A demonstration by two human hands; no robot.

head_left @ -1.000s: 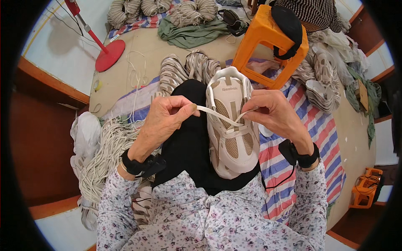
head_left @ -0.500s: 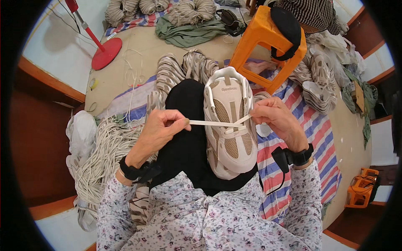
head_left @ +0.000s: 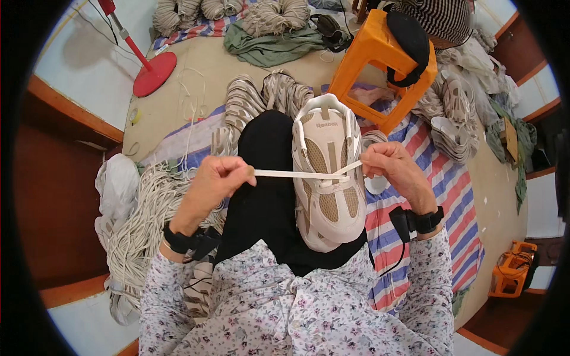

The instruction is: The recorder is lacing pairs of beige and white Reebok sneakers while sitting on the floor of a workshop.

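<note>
A beige and white sneaker upper [head_left: 328,178] rests on my black-trousered knee [head_left: 270,196], toe end near my body. A flat white lace [head_left: 297,174] runs through its eyelets and is stretched sideways. My left hand [head_left: 215,181] pinches the left end of the lace, pulled out to the left of the shoe. My right hand [head_left: 392,172] grips the other end at the shoe's right edge. Both wrists carry black bands.
A pile of loose white laces [head_left: 139,231] lies at my left. More sneaker uppers [head_left: 261,98] are stacked ahead and at the right [head_left: 451,121]. An orange plastic stool [head_left: 380,71] stands beyond the shoe. A red fan base [head_left: 153,71], a striped mat [head_left: 427,202].
Both hands have moved apart, the left farther to the left, drawing the lace out straight and taut across the shoe.
</note>
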